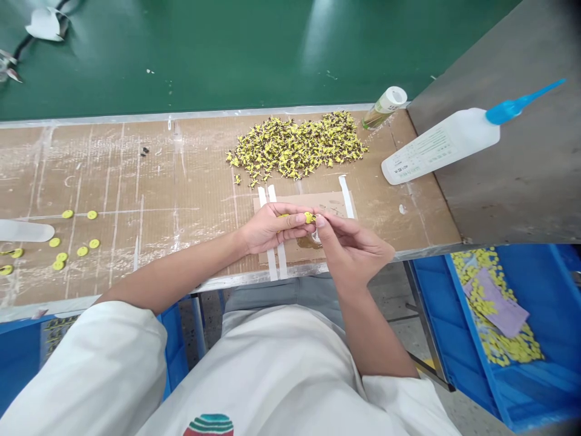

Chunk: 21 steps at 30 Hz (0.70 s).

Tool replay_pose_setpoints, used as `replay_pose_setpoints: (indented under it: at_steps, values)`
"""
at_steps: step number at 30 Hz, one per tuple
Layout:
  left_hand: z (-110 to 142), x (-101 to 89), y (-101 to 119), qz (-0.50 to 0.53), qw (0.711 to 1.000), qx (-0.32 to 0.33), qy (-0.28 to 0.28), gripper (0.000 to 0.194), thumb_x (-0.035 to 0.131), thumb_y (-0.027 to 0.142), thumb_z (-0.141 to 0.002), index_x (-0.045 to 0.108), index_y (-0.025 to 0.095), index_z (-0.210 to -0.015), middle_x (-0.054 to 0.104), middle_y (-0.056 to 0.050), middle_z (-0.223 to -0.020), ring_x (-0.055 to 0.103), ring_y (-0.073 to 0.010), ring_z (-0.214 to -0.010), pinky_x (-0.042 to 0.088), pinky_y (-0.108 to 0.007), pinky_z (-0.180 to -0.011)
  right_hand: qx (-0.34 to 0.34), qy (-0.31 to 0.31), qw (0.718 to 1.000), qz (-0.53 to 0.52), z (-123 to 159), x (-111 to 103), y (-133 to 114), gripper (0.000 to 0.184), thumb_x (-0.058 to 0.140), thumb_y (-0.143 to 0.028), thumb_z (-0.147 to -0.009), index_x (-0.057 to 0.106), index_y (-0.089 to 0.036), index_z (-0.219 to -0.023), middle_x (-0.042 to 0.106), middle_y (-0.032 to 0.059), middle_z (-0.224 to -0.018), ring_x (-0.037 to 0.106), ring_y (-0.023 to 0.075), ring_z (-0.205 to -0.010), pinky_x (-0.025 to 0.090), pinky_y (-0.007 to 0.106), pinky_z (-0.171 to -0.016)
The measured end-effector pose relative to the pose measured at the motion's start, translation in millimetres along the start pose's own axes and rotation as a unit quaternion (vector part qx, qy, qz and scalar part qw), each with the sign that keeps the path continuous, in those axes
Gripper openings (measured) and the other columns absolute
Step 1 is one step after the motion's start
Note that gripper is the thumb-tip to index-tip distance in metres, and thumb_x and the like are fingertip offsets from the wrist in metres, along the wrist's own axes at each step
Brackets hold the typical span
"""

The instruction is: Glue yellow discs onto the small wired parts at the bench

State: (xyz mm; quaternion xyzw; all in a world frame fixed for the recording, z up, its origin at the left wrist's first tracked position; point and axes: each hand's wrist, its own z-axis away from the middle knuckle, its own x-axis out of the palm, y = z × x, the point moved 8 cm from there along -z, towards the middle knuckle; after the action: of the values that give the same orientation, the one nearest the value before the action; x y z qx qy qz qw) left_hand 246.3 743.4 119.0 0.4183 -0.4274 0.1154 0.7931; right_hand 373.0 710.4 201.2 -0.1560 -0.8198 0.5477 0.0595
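Note:
Over the front edge of the cardboard-covered bench, my left hand [272,229] is closed with a small yellow piece [309,217] between thumb and fingers. A bit of yellow also shows behind the left thumb. My right hand [351,245] pinches at the right side of the same piece, where a thin dark part shows; what its fingertips hold is too small to name. Below the hands lies a taped cardboard pad [295,200] with a wet-looking brown patch. Beyond them is a heap of small yellow-and-black figure-like parts [295,148].
Right of the heap stand a small cylindrical container [385,108] and a white bottle [442,147] with a blue nozzle, beside a grey metal panel [508,133]. Yellow round pieces [82,251] lie at left. A blue bin [526,375] with yellow pieces sits below right.

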Motion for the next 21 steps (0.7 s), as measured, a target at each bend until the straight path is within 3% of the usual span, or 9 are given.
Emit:
replay_pose_setpoints:
  at_steps: [17,21]
  values:
    - [1,-0.8,5,-0.062,0.998,0.008,0.009,0.027,0.088,0.027,-0.07,0.08,0.016,-0.093,0.08,-0.008,-0.091,0.075,-0.0112,-0.078,0.06,-0.017,-0.077,-0.016,-0.05,0.998,0.031,-7,1,-3,0.018,0.079,-0.018,-0.08,0.078,-0.027,-0.096,0.077,0.0023,-0.096,0.075,0.0231,-0.088,0.064,0.041,-0.085]
    - [4,0.2,8,-0.083,0.996,0.006,0.03,0.029,0.089,0.031,-0.067,0.081,0.016,-0.09,0.079,-0.007,-0.087,0.075,-0.0127,-0.078,0.06,-0.02,-0.08,-0.008,-0.059,0.997,0.045,-11,0,-7,0.012,0.08,-0.023,-0.08,0.078,-0.026,-0.091,0.076,0.0017,-0.087,0.073,0.0198,-0.079,0.061,0.037,-0.077]
